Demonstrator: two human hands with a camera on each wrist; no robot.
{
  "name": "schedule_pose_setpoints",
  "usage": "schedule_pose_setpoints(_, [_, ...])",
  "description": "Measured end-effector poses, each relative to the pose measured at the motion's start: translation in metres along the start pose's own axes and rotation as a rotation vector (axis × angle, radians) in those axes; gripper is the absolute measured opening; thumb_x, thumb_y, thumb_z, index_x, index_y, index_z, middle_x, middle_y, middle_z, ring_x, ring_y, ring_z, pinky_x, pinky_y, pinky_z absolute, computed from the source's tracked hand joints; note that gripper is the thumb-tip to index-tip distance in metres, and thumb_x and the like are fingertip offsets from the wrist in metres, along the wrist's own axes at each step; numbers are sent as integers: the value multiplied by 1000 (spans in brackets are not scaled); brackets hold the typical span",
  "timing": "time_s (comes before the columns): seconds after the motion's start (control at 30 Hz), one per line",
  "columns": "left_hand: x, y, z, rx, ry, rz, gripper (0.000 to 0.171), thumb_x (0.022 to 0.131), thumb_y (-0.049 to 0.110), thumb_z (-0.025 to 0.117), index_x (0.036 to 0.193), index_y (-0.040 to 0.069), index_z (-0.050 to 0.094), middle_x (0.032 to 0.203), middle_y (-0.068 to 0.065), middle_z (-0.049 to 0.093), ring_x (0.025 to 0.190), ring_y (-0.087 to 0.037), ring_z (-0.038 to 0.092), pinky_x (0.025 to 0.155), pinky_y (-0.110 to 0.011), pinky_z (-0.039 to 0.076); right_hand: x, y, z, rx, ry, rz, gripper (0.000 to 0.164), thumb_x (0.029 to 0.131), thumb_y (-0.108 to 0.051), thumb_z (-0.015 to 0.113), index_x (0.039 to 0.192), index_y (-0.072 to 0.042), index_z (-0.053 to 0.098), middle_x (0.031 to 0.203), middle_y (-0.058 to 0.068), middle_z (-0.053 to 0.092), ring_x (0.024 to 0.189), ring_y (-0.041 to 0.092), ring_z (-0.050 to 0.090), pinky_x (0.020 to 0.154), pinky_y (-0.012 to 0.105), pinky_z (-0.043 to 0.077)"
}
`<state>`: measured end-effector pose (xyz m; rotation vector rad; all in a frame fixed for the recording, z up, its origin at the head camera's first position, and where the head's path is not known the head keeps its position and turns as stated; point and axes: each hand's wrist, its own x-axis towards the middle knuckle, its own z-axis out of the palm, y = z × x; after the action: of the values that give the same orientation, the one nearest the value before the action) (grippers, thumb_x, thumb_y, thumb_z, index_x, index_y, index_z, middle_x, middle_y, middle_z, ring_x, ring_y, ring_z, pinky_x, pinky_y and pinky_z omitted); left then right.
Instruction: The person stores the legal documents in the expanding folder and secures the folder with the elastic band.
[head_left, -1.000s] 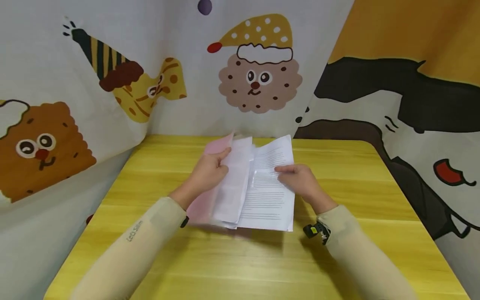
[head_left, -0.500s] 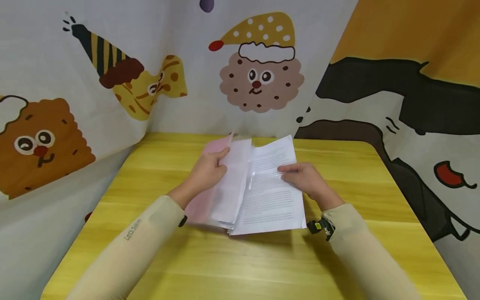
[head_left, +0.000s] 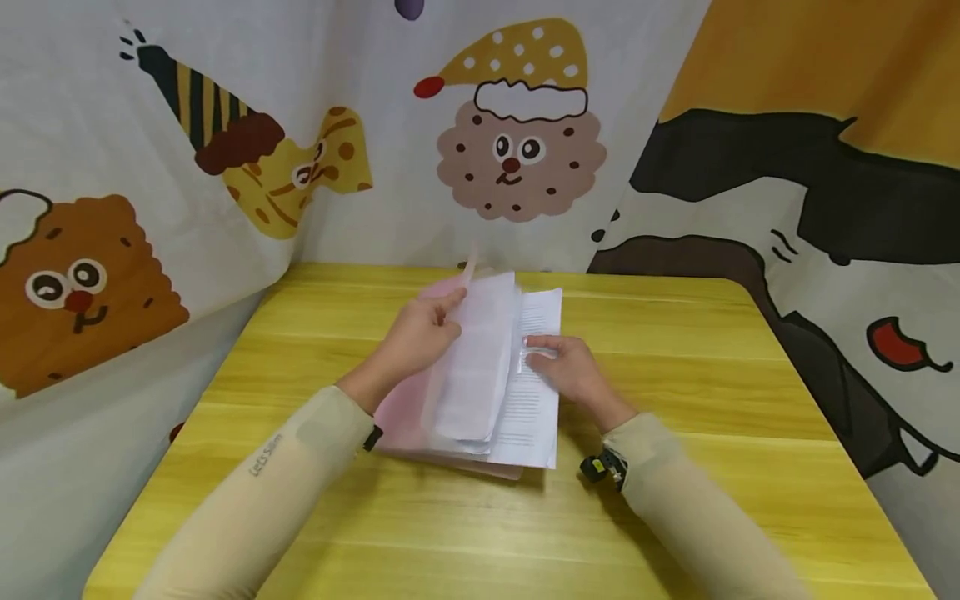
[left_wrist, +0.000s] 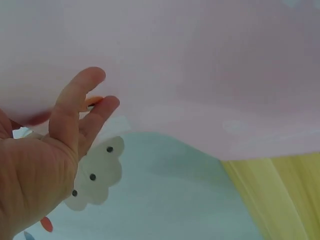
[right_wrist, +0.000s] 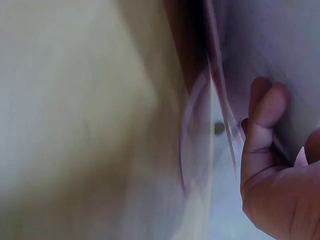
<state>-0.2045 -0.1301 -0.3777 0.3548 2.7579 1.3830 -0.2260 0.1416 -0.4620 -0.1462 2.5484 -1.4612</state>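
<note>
A pink folder (head_left: 401, 417) stands partly opened above the table, with translucent sleeves (head_left: 472, 367) inside it. My left hand (head_left: 416, 337) grips its left cover near the top, thumb on the inner side. In the left wrist view the pink cover (left_wrist: 200, 80) spreads wide above that hand. White printed sheets (head_left: 525, 429) stick out on the right of the sleeves, their left part hidden behind them. My right hand (head_left: 577, 375) pinches these sheets at the right edge, thumb and forefinger over the print. In the right wrist view its curled fingers (right_wrist: 260, 150) lie behind the paper.
The yellow wood-grain table (head_left: 675, 350) reaches under both forearms. A cloth with cartoon prints (head_left: 517, 167) hangs along its back and sides. Each wrist bears a small black camera, the right one (head_left: 596, 467) plainly visible.
The right hand has moved left with the printed sheets, so less of them shows beyond the sleeves. A pink lower edge now shows beneath them. The left hand has hardly moved.
</note>
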Motion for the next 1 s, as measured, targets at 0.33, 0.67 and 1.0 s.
schedule_pose_setpoints(0.33, [-2, -1, -3, 7, 21, 1, 60, 99, 9, 54, 158, 9, 50, 66, -1, 52, 47, -11, 26, 44, -23, 29, -19, 6, 0, 287, 45, 50, 53, 103, -9, 66, 154, -5, 56, 131, 27, 64, 79, 15, 71, 66, 30, 63])
schedule_pose_setpoints(0.67, [-8, 4, 4, -10, -19, -15, 59, 100, 7, 57, 159, 10, 48, 66, 2, 44, 49, -11, 27, 46, -23, 30, -21, 8, 16, 296, 2, 94, 37, 100, -8, 71, 136, 1, 68, 117, 21, 75, 78, 16, 75, 64, 33, 65])
schedule_pose_setpoints(1.0, [-11, 7, 4, -73, 7, -17, 59, 99, 6, 56, 157, 9, 51, 98, -15, 70, 50, -11, 25, 47, -23, 28, -14, 3, 32, 341, 67, 108, 37, 100, 2, 64, 137, 1, 65, 116, 25, 76, 65, 14, 71, 56, 31, 62])
